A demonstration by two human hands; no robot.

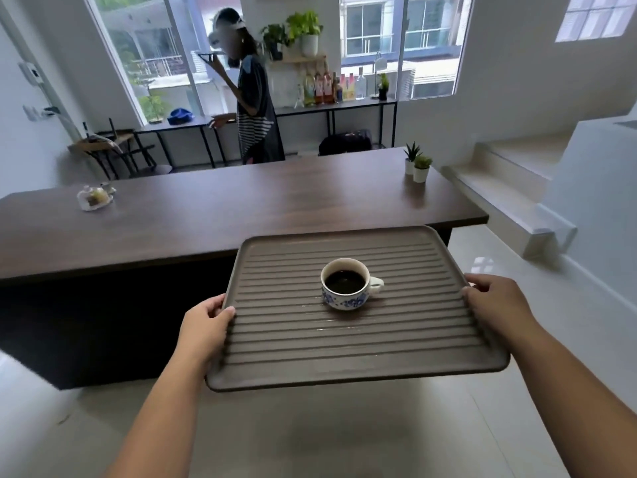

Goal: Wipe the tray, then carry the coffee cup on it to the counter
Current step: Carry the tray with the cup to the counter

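A brown ribbed tray point(310, 353) hangs in the air over the pale floor, just short of the dark wooden counter point(224, 208). In the tray's middle stands a white cup point(346, 285) with a blue flower pattern, full of black coffee, its handle pointing right. My left hand point(206, 322) grips the tray's left rim, thumb on top. My right hand point(489, 301) grips the right rim the same way. The tray's far edge reaches over the counter's near edge.
On the counter stand two small potted plants point(417, 165) at the far right and a glass jar point(93, 198) at the left. A person point(255, 108) stands behind the counter. White steps point(510, 188) rise at the right.
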